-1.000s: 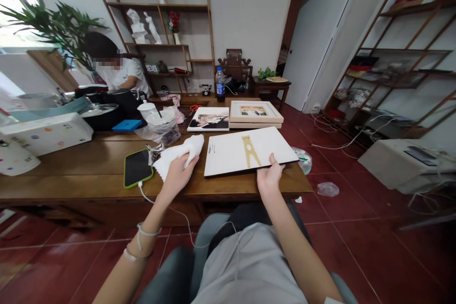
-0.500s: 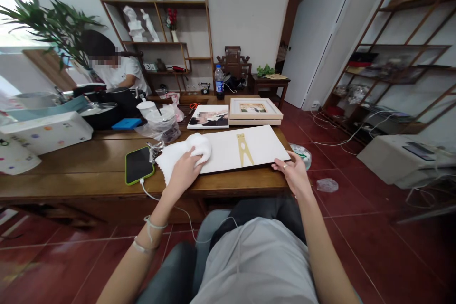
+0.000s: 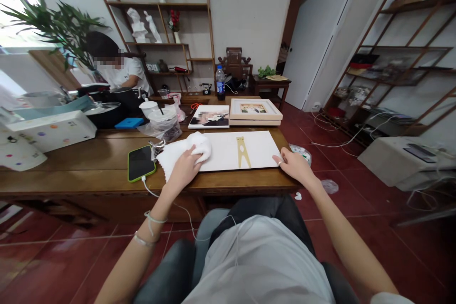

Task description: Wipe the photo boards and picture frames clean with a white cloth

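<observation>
A white board point(image 3: 227, 157) with a dark edge lies on the wooden table in front of me. A flat tan piece point(image 3: 243, 153) with a slotted, two-legged shape rests on its face. My left hand point(image 3: 185, 166) is closed on a bunched white cloth point(image 3: 199, 143) at the board's left part, and the cloth spreads past that end. At the board's near right corner my right hand point(image 3: 292, 164) is closed, the thumb on top and the other fingers curled at the edge.
A phone point(image 3: 141, 164) on a charging cable lies left of the cloth. Behind the board are a photo panel point(image 3: 209, 117), stacked picture frames point(image 3: 255, 119) and a bottle point(image 3: 220, 86). A plastic-wrapped cup point(image 3: 164, 121) stands nearby. Another person point(image 3: 123, 73) sits at the far left.
The board's right end has come down from a slight lift and now lies flat. My right hand has shifted a little left and turned at the corner. My left hand stays on the cloth.
</observation>
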`<state>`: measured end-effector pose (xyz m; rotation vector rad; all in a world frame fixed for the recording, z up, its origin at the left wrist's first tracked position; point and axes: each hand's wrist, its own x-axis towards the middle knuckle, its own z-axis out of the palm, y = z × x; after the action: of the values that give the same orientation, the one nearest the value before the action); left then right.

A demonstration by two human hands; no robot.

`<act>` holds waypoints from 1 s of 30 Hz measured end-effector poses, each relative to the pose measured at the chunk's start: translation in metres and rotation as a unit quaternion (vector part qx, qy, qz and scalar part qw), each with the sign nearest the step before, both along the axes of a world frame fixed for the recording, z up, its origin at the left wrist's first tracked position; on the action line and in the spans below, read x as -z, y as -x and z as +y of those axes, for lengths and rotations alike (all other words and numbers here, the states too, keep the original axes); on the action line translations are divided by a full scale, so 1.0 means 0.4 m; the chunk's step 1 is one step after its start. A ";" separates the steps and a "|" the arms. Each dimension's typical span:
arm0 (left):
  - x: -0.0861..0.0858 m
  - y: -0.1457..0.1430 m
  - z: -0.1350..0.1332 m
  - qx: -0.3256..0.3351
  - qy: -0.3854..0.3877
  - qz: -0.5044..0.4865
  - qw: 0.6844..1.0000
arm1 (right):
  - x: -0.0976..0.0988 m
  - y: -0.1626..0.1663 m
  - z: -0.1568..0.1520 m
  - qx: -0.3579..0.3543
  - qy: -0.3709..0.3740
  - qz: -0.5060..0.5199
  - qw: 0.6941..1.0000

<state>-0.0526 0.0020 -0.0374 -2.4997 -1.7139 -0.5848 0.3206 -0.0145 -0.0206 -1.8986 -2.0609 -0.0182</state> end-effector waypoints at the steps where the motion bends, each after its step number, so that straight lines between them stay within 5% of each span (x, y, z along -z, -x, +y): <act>1: 0.002 0.001 0.001 0.004 -0.002 -0.003 1.000 | -0.007 -0.001 0.001 -0.004 0.005 -0.018 1.000; 5: 0.011 0.003 0.004 0.008 -0.009 -0.004 1.000 | -0.024 -0.012 0.005 -0.024 0.002 -0.044 0.999; 8: 0.012 0.000 0.000 0.003 -0.027 0.002 1.000 | -0.030 0.002 0.001 -0.048 -0.072 -0.007 0.996; 11: 0.000 -0.017 -0.008 -0.009 -0.058 -0.013 0.998 | -0.033 0.062 -0.023 -0.133 -0.122 0.108 0.978; 14: -0.019 -0.052 -0.015 -0.014 -0.074 -0.032 0.997 | -0.040 0.155 -0.061 -0.234 -0.070 0.251 0.937; 17: -0.035 -0.086 -0.006 -0.007 -0.067 -0.027 0.997 | -0.049 0.228 -0.075 -0.292 -0.059 0.277 0.914; 21: -0.048 -0.090 0.044 0.020 -0.074 -0.037 0.996 | -0.047 0.210 0.000 -0.267 -0.103 0.198 0.938; 25: -0.063 -0.065 0.117 0.131 -0.023 -0.039 0.990 | -0.011 0.104 0.134 -0.162 -0.068 0.139 0.974; 30: -0.078 -0.067 0.175 0.150 0.049 0.022 0.987 | 0.044 0.031 0.230 -0.166 -0.026 0.134 0.977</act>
<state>-0.0258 0.0720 -0.0062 -2.8423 -1.3912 -0.4683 0.3081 0.0774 -0.0383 -1.4166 -2.1327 0.2480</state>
